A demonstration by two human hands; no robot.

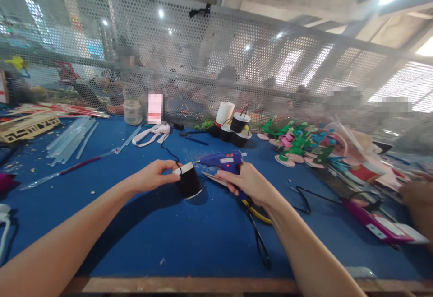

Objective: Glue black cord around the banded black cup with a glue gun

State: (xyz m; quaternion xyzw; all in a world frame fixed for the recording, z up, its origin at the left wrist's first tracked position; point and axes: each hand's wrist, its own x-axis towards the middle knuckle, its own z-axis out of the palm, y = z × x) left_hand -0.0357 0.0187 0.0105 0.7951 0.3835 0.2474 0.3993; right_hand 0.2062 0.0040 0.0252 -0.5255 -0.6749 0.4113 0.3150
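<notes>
Blue-covered desk (169, 238) behind perforated metal screen | left hand (154, 175) pinched small black paper cup (188, 180), tilted on its side, steadying it at centre | right hand (248, 180) clenched blue glue gun (223, 160), nozzle aimed nine o'clock at cup rim

Small black cup (188, 181): black-sided with a white rim, tilting on its side on the blue table, a thin black wire handle arching off its rim. Blue glue gun (221, 160): lying level just right of the cup, nozzle pointing left toward it, red light glowing.
</notes>
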